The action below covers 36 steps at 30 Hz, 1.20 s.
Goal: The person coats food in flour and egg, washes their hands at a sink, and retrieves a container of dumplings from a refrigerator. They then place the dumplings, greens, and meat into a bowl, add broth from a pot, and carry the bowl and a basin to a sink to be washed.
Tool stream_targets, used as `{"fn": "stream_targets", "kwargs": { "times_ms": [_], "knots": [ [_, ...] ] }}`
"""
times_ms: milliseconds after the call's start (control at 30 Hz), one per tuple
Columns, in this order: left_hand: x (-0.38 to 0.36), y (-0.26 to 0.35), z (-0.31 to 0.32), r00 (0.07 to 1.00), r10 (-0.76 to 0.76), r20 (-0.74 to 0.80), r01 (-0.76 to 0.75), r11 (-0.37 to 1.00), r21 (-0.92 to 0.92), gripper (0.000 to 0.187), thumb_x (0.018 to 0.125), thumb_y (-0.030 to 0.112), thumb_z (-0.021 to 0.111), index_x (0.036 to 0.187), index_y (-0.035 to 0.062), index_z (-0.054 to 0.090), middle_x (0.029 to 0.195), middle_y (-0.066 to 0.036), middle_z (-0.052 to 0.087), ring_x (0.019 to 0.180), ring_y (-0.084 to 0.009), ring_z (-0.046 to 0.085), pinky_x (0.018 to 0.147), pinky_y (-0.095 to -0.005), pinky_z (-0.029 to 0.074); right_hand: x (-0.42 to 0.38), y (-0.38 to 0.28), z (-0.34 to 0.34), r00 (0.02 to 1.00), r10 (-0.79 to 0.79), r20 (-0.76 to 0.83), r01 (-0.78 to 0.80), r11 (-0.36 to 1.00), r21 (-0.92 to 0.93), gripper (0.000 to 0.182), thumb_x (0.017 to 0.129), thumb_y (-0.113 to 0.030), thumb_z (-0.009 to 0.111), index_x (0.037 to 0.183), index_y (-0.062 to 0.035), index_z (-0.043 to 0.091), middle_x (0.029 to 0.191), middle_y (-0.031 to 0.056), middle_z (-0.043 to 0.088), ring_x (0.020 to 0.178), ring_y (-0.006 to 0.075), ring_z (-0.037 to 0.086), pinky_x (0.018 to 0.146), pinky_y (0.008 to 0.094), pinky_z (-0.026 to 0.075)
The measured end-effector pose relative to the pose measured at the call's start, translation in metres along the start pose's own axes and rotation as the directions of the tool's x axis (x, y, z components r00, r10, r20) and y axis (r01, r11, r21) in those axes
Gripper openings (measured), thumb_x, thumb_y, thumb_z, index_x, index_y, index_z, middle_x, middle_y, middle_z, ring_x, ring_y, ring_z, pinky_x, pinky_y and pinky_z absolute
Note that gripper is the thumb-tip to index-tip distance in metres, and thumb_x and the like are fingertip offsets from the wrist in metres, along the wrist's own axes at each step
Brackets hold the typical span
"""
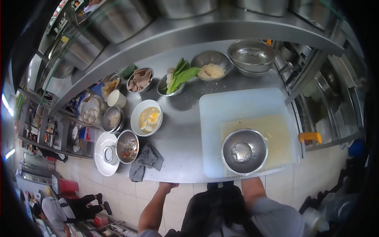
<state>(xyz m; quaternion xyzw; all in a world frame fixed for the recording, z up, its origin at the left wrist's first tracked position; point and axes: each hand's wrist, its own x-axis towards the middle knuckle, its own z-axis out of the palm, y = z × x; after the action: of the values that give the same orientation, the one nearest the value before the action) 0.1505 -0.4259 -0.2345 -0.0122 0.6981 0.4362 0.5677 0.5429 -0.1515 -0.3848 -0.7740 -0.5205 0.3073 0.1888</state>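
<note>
My left hand [169,186] is at the front edge of the steel table [177,146], its fingers mostly hidden beneath the edge. A crumpled grey cloth [149,160] lies on the table just beyond it. My right forearm reaches up to the front edge below the cutting board [237,103], and the hand itself is out of sight. On the board, over a wet yellowish area, stands a metal bowl [244,152] with a little pale matter at its bottom. Left of centre, a white bowl [146,117] holds egg pieces in broth.
Along the back stand bowls of sliced meat [139,80], leafy greens [181,77] and shredded pale food [212,71], beside stacked metal bowls [251,53]. A steel shelf [189,29] crosses above. An orange handle [310,137] sticks out at right. Another person [59,209] is at lower left.
</note>
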Motion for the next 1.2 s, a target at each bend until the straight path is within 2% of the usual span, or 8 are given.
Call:
{"fn": "stream_targets", "kwargs": {
  "times_ms": [200, 300, 567, 667, 767, 867, 967, 1200],
  "knots": [
    [-0.125, -0.024, -0.095, 0.982, -0.186, 0.036, 0.176, 0.966, 0.188, 0.047, 0.076, 0.001, 0.052, 0.119, -0.0153, 0.045, 0.104, -0.028, 0.06, 0.08, -0.0402, 0.067, 0.062, -0.0458, 0.061, -0.041, 0.033, -0.114, 0.815, -0.46, -0.352, 0.527, 0.841, 0.122, 0.036, 0.082, -0.007, 0.061, 0.117, 0.0023, 0.055, 0.105, 0.0157, 0.064, 0.104, 0.0274, 0.057, 0.089, 0.0382, 0.046],
    [-0.169, -0.034, -0.143, 0.957, -0.274, 0.095, 0.247, 0.941, 0.23, 0.046, 0.076, 0.001, 0.052, 0.12, -0.0125, 0.047, 0.104, -0.025, 0.061, 0.08, -0.0381, 0.067, 0.061, -0.0433, 0.061, -0.116, -0.014, -0.252, 0.961, -0.245, -0.132, 0.276, 0.9, 0.337, 0.036, 0.074, -0.006, 0.061, 0.109, 0.0027, 0.06, 0.098, 0.017, 0.065, 0.1, 0.0255, 0.059, 0.088, 0.0354, 0.046],
    [-0.161, -0.033, -0.27, 0.819, -0.06, 0.571, -0.394, 0.665, 0.634, 0.046, 0.078, 0.003, 0.057, 0.122, -0.0083, 0.049, 0.106, -0.019, 0.062, 0.083, -0.0325, 0.067, 0.069, -0.0439, 0.059, -0.25, -0.201, -0.441, 0.95, -0.146, 0.277, 0.225, 0.934, -0.277, 0.029, 0.064, -0.004, 0.062, 0.092, -0.0008, 0.064, 0.091, 0.0139, 0.066, 0.091, 0.0268, 0.063, 0.083, 0.0367, 0.049],
    [-0.155, -0.024, -0.302, 0.91, -0.287, 0.298, 0.191, 0.93, 0.313, 0.046, 0.077, 0.001, 0.057, 0.122, -0.0074, 0.05, 0.105, -0.018, 0.063, 0.081, -0.0305, 0.066, 0.063, -0.0417, 0.058, -0.223, -0.295, -0.405, 0.871, -0.441, 0.217, 0.49, 0.814, -0.313, 0.042, 0.071, -0.009, 0.061, 0.113, -0.0014, 0.059, 0.111, 0.0178, 0.059, 0.11, 0.0317, 0.054, 0.096, 0.0398, 0.042],
    [-0.173, -0.007, -0.315, 0.909, -0.309, 0.28, 0.278, 0.949, 0.146, 0.039, 0.075, -0.004, 0.058, 0.114, -0.0061, 0.055, 0.104, -0.015, 0.064, 0.092, -0.0292, 0.065, 0.079, -0.0412, 0.054, -0.174, -0.377, -0.315, 0.852, -0.515, 0.099, 0.524, 0.83, -0.194, 0.053, 0.081, -0.021, 0.062, 0.129, -0.0014, 0.052, 0.132, 0.0213, 0.049, 0.12, 0.0328, 0.05, 0.099, 0.0362, 0.042],
    [-0.178, -0.017, -0.343, 0.913, -0.242, 0.328, 0.235, 0.97, 0.062, 0.042, 0.074, -0.006, 0.057, 0.116, -0.007, 0.054, 0.105, -0.016, 0.064, 0.092, -0.0291, 0.065, 0.079, -0.0406, 0.055, -0.081, -0.411, -0.193, 0.841, -0.528, 0.122, 0.481, 0.831, 0.28, 0.05, 0.078, -0.026, 0.066, 0.12, 0.0, 0.057, 0.124, 0.0209, 0.053, 0.111, 0.0326, 0.054, 0.093, 0.0372, 0.045],
    [-0.216, 0.005, -0.335, 0.948, -0.134, 0.287, 0.147, 0.989, -0.024, 0.043, 0.074, -0.007, 0.056, 0.118, -0.0074, 0.054, 0.107, -0.017, 0.063, 0.094, -0.0306, 0.064, 0.081, -0.0407, 0.055, -0.027, -0.441, -0.098, 0.866, -0.5, 0.016, 0.477, 0.833, 0.281, 0.03, 0.07, -0.019, 0.063, 0.091, 0.0031, 0.065, 0.09, 0.0257, 0.064, 0.09, 0.0405, 0.062, 0.079, 0.0438, 0.049],
    [-0.299, 0.067, -0.303, 0.987, 0.097, -0.129, -0.091, 0.995, 0.052, 0.04, 0.071, -0.004, 0.054, 0.111, -0.0088, 0.055, 0.086, -0.018, 0.064, 0.061, -0.0288, 0.065, 0.041, -0.0388, 0.053, -0.042, -0.463, -0.05, 0.945, -0.327, -0.003, 0.316, 0.912, 0.263, 0.038, 0.074, -0.014, 0.059, 0.107, 0.0057, 0.059, 0.097, 0.026, 0.063, 0.088, 0.0353, 0.065, 0.073, 0.0429, 0.051]
  ]
}}
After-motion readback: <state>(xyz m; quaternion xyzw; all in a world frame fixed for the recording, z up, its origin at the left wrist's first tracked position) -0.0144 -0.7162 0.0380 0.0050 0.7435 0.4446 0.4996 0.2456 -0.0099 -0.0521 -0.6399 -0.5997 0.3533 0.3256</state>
